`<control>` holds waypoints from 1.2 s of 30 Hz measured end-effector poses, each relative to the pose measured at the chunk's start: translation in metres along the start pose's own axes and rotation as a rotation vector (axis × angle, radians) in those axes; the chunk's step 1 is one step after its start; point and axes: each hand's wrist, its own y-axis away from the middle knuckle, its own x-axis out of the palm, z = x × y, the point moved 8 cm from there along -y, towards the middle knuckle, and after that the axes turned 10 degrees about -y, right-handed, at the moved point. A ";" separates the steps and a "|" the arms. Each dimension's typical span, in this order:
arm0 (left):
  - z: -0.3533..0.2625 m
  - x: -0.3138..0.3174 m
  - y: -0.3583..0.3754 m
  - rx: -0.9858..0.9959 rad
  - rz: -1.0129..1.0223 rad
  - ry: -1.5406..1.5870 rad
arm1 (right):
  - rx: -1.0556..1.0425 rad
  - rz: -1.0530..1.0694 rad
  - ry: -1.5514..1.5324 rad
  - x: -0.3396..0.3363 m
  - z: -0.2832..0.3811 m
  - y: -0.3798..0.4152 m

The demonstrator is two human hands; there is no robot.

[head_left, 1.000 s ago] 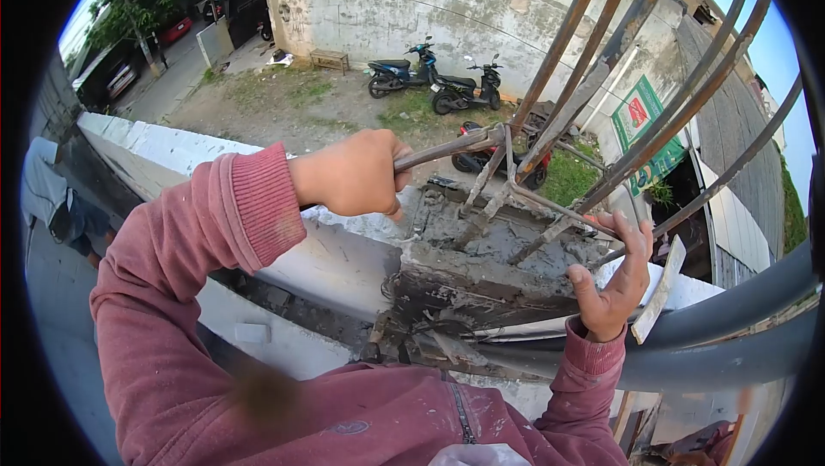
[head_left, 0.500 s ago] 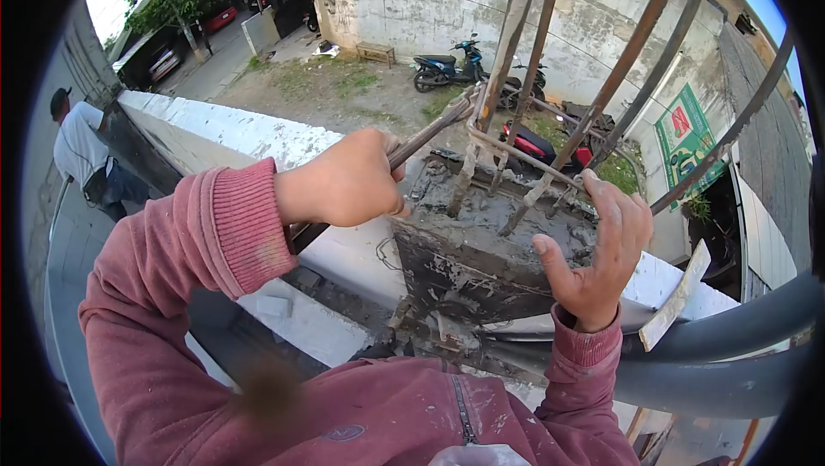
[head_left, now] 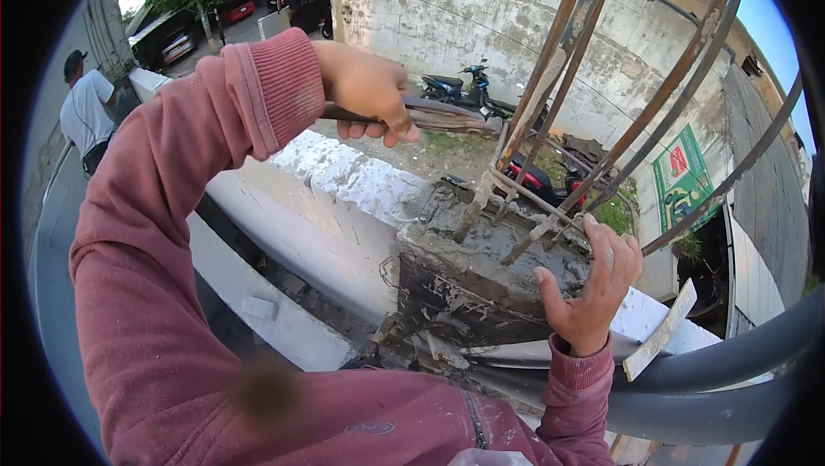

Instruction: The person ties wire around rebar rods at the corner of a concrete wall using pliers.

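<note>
My left hand (head_left: pixel 369 92) is wrapped round the handle of a long metal tool (head_left: pixel 447 116), whose far end meets the upright rebar (head_left: pixel 550 62) at the corner of a rusty tie ring (head_left: pixel 537 195). My right hand (head_left: pixel 593 285) has its thumb apart from the fingers, and its fingertips touch the right end of that ring. The bars rise out of rough, wet-looking grey concrete (head_left: pixel 507 247) on top of a dark column block (head_left: pixel 464 298).
A white-topped wall (head_left: pixel 344 169) runs left from the column. Thick grey pipes (head_left: pixel 730 363) and a loose strip (head_left: pixel 662 333) lie at the right. A person (head_left: pixel 86 109) stands at far left. Motorbikes (head_left: pixel 468 88) and a green banner (head_left: pixel 683 175) are beyond.
My left hand has moved up with the tool, which now lies closer to level. My right hand stays near the ring. The view has shifted slightly.
</note>
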 end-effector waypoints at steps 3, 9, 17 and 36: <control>-0.007 0.031 0.007 0.123 -0.261 -0.112 | 0.020 -0.028 0.030 0.004 0.005 -0.002; 0.004 0.049 -0.004 0.131 0.003 0.223 | 0.002 -0.023 0.035 0.002 0.006 -0.002; 0.015 -0.030 -0.047 0.056 0.366 0.091 | -0.022 0.011 -0.043 -0.005 0.006 0.000; -0.031 0.057 0.038 0.170 -0.196 0.209 | 0.038 -0.030 0.082 0.005 0.014 -0.006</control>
